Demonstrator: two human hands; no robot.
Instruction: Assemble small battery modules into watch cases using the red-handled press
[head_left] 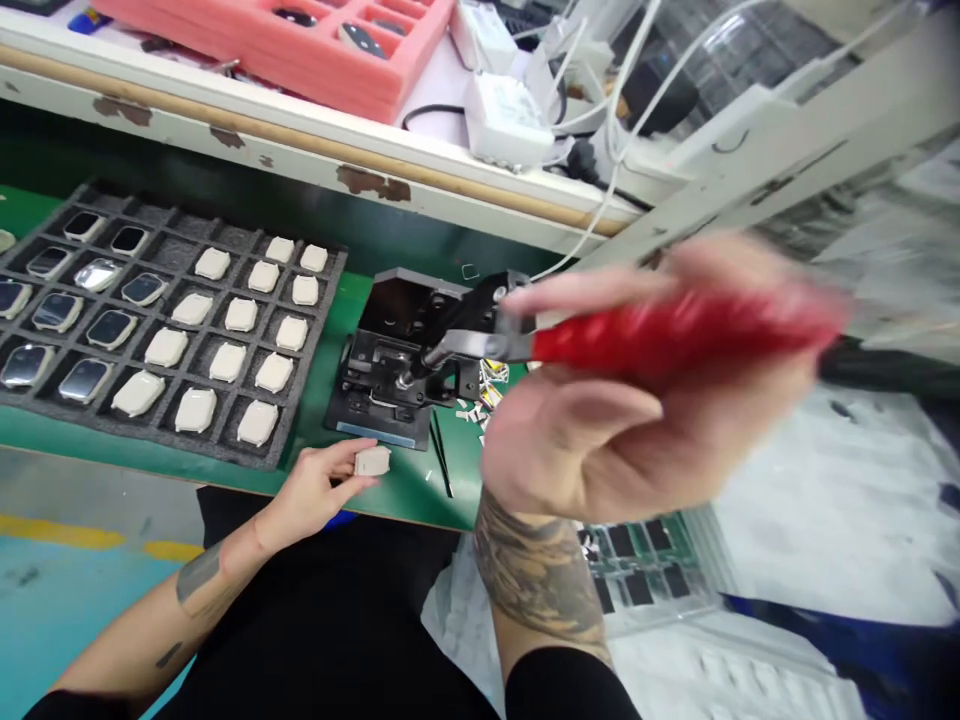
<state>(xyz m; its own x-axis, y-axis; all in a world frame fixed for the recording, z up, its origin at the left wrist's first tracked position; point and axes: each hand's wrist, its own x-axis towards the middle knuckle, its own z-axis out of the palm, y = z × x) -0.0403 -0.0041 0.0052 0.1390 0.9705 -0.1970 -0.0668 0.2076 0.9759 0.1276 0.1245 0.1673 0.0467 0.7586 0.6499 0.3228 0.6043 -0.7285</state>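
Note:
Between the thumb and fingers of my left hand (316, 492) is a small white watch case (373, 461), just in front of a black clamping fixture (390, 360) on the green work surface. My right hand (607, 440), blurred and close to the camera, is around the red handle (660, 335) of the fixture's lever, which is raised toward me. Black tweezers (441, 455) lie right of the watch case. A grey felt tray (259, 455) to the left has compartments with white watch cases, screen side hidden, and others with dark screens up.
A white shelf edge (300, 150) runs behind the fixture, bearing a pink foam tray (330, 85) and white boxes (506, 120) with cables. Small scraps (491, 380) lie right of the fixture. Clear plastic trays (675, 590) with dark pieces are at lower right.

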